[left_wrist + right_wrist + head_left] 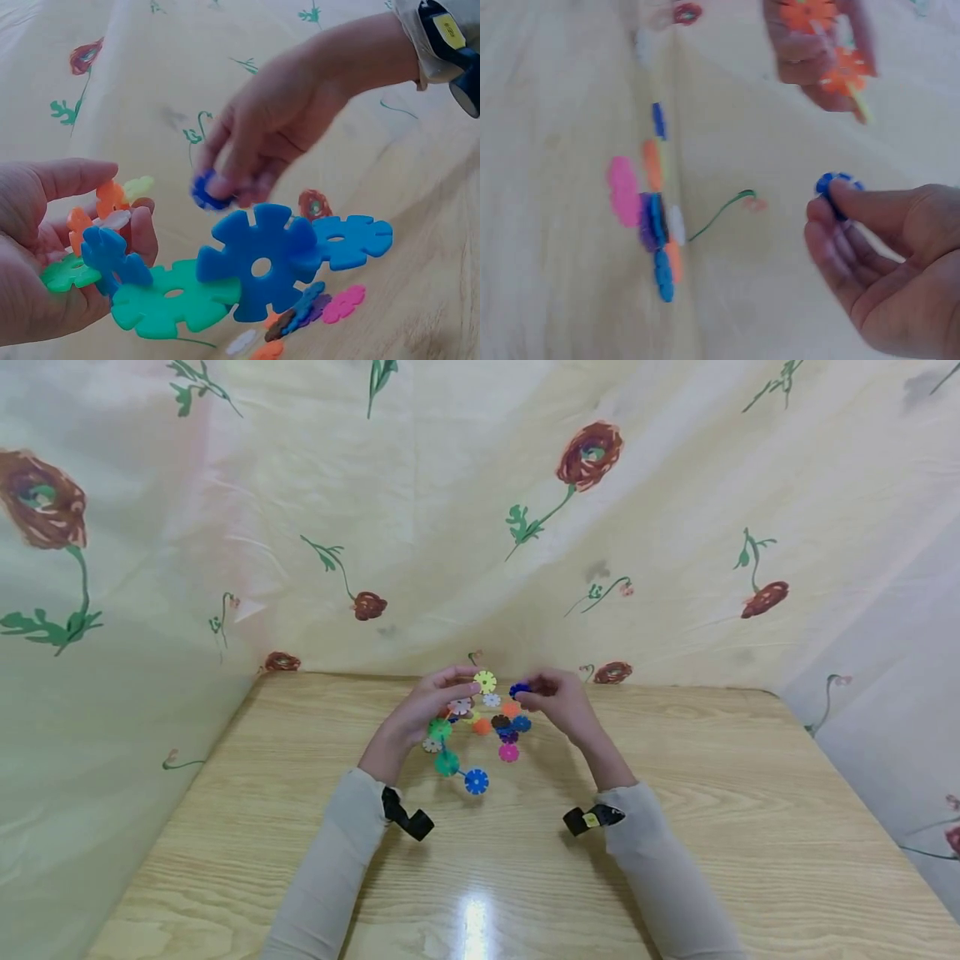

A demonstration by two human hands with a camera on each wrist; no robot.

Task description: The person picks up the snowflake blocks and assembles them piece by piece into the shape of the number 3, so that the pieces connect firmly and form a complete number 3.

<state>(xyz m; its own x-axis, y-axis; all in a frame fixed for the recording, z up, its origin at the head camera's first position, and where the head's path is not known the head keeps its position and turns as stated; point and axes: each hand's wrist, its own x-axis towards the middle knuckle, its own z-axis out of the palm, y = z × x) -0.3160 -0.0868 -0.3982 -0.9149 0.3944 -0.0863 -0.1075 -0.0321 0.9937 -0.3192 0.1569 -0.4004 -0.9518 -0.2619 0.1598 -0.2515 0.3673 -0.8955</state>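
Note:
My left hand (420, 708) holds a chain of notched plastic discs slotted edge to edge. In the left wrist view a green disc (176, 301) and a large blue disc (244, 259) hang from it toward the right, with orange discs (111, 197) and a yellow disc (139, 189) between thumb and fingers. Beside it, apart from the chain, my right hand (564, 703) pinches one dark blue disc (834, 186) between thumb and fingers. Its far side is hidden by the fingertips.
Loose notched discs lie bunched on the wooden table (720, 793) below the hands, among them a pink disc (508, 752), a brown disc (500, 722) and an orange disc (511, 709). A flowered cloth (450, 527) hangs behind the table's back edge.

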